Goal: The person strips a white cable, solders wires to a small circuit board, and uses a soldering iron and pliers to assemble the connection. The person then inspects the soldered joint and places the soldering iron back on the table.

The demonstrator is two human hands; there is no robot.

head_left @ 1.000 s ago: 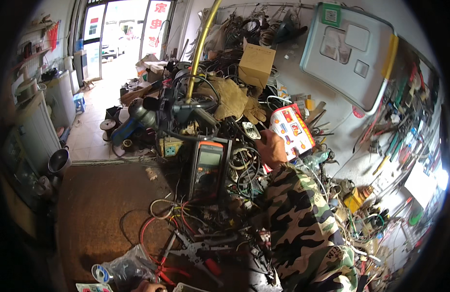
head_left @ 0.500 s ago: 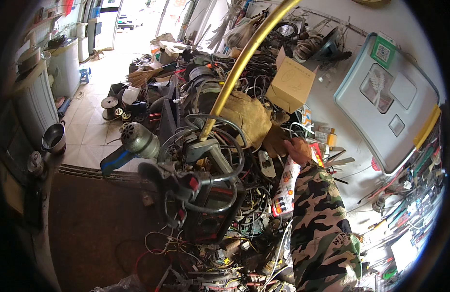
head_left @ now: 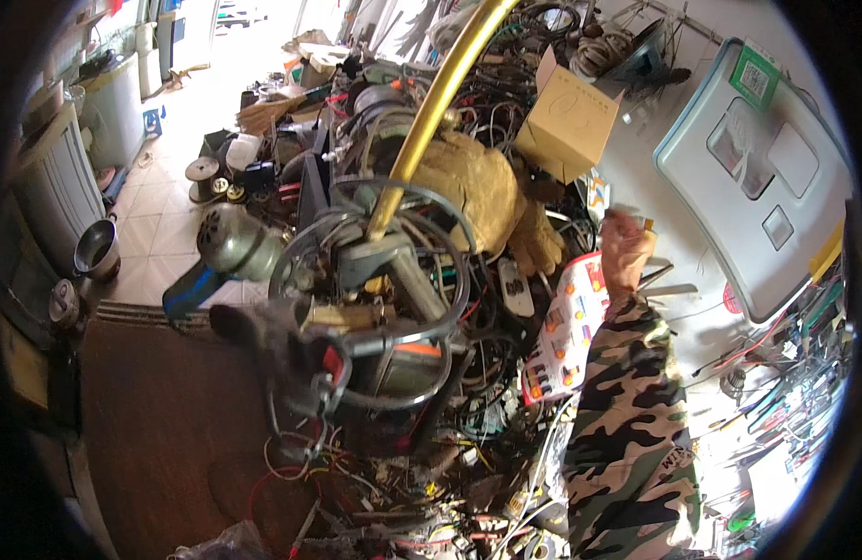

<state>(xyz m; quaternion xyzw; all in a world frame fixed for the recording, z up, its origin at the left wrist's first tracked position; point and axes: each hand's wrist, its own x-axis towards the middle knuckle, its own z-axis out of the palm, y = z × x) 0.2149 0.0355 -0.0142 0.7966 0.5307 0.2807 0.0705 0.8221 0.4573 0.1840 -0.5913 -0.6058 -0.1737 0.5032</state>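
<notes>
My right hand (head_left: 624, 245), at the end of a camouflage sleeve, has its fingers curled beside a small yellow item and a white-and-blue packet (head_left: 597, 194); what they hold, if anything, is hidden. Below it lies a red-and-white printed carton (head_left: 566, 331). To its left are brown work gloves (head_left: 541, 245), a pale power strip or socket (head_left: 517, 285) and a heap of cables. A cardboard box (head_left: 566, 117) stands above the hand. My left hand is not in view.
A brass tube (head_left: 436, 103) rises from a clamp amid looped cables (head_left: 440, 327). A heat gun (head_left: 235, 243) lies left. A brown mat (head_left: 151, 411) covers the lower left, a metal pot (head_left: 97, 252) beyond. A grey plastic panel (head_left: 799, 261) leans on the right wall.
My right hand has moved up and right, away from the gloves and above the printed carton. The view has also shifted, and the left hand at the lower edge has left view.
</notes>
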